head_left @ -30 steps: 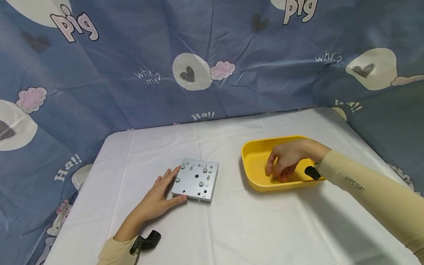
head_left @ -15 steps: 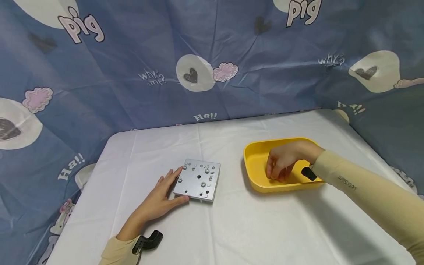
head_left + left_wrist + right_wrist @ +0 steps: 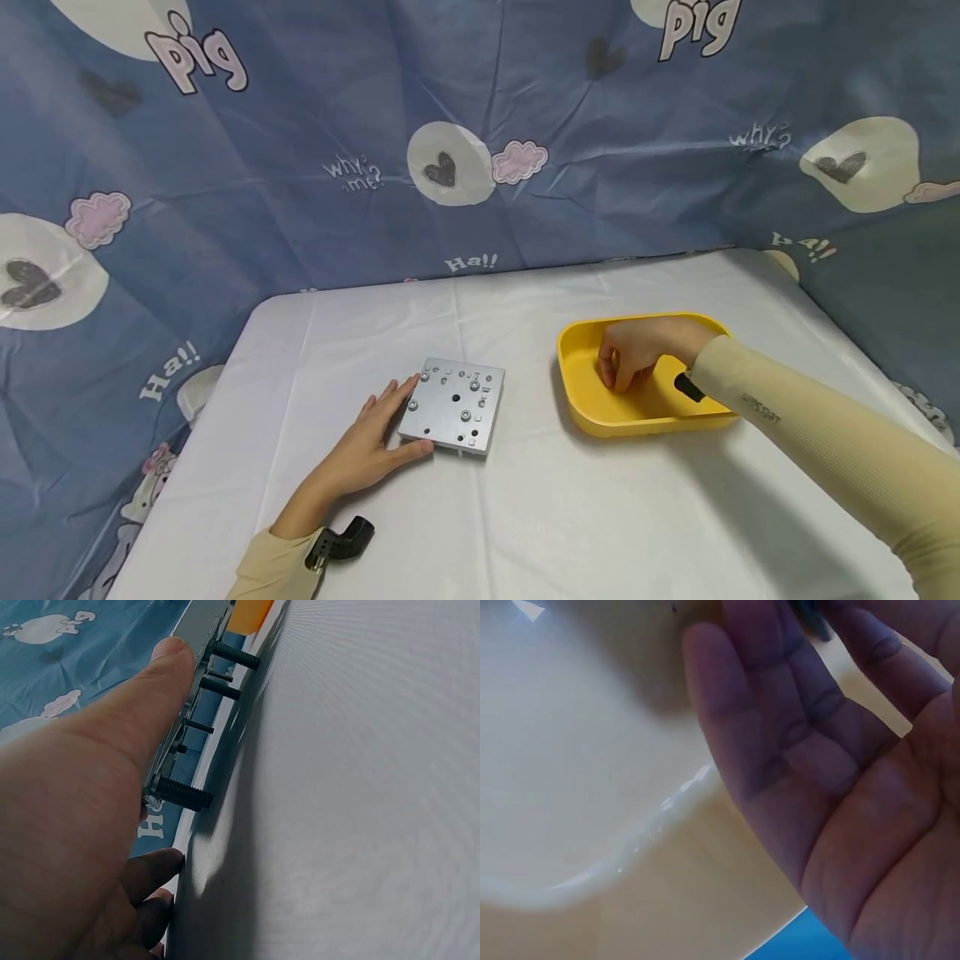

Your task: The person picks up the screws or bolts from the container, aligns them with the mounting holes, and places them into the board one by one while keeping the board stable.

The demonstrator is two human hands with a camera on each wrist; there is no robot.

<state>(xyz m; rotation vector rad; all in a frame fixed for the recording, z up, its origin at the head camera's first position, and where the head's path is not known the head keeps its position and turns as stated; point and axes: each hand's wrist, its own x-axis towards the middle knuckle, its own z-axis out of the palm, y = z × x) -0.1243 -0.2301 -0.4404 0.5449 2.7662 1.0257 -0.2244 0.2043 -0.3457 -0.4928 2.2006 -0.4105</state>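
Note:
A square grey metal plate [image 3: 453, 404] with several holes and screws lies on the white table. My left hand [image 3: 371, 446] rests flat against its near left corner, thumb along the front edge and fingers straight. In the left wrist view the thumb [image 3: 150, 697] lies by the plate's edge [image 3: 199, 622], with black screw shafts [image 3: 184, 793] sticking out under it. My right hand [image 3: 630, 358] is inside the yellow tray [image 3: 645, 421], fingers curled. In the right wrist view the hand [image 3: 832, 772] pinches a small dark piece [image 3: 810, 619] at its fingertips above the tray wall [image 3: 577, 772].
A blue cloth [image 3: 300, 125] with cartoon prints hangs behind and to both sides of the table. The white tablecloth [image 3: 570, 517] spreads bare toward the front. A black camera mount [image 3: 341, 537] sits at my left wrist.
My right hand has lifted off the tray floor and drawn toward the tray's far left, its fingers curling tighter. The left hand and the plate have stayed put.

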